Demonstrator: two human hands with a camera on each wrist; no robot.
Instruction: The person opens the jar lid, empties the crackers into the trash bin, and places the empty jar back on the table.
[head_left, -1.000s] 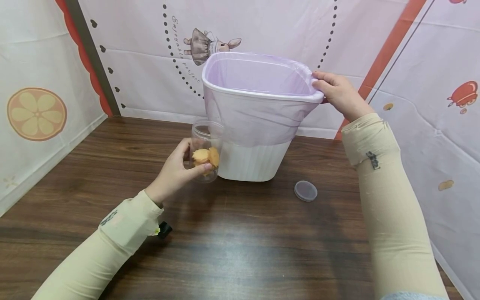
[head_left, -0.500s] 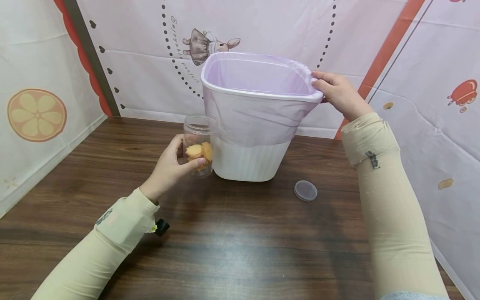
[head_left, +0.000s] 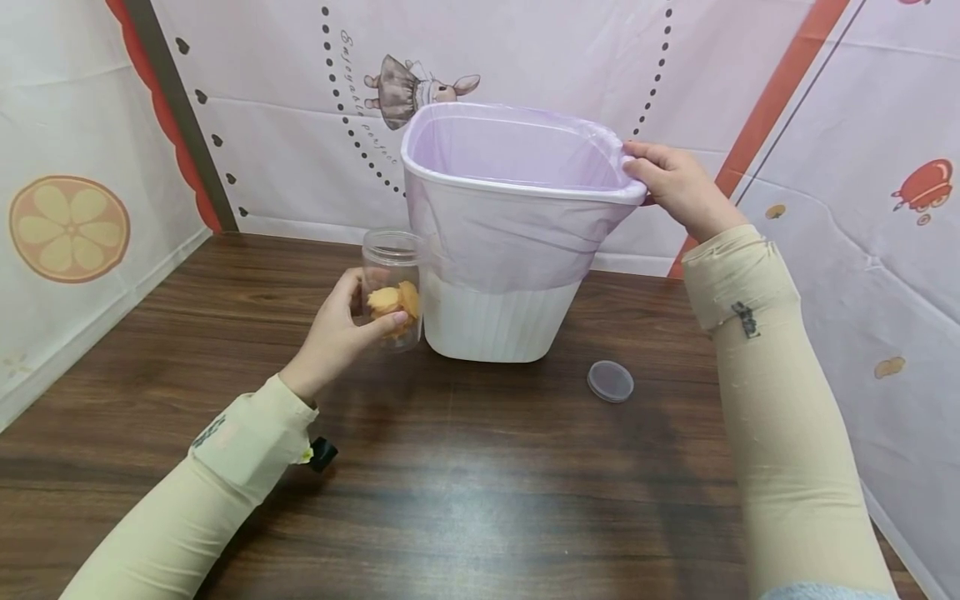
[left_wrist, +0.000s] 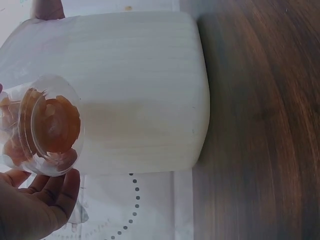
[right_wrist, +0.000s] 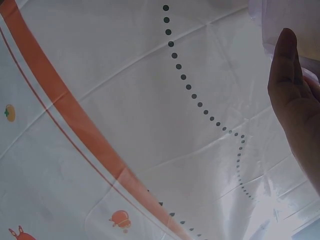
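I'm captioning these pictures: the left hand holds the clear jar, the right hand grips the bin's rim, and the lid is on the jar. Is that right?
Not quite: the lid isn't on the clear jar; the head view shows it lying on the table. The rest stands.

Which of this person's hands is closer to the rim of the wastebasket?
The right. The right hand grips the rim at its right end; the left hand is lower, left of the wastebasket, holding a clear jar.
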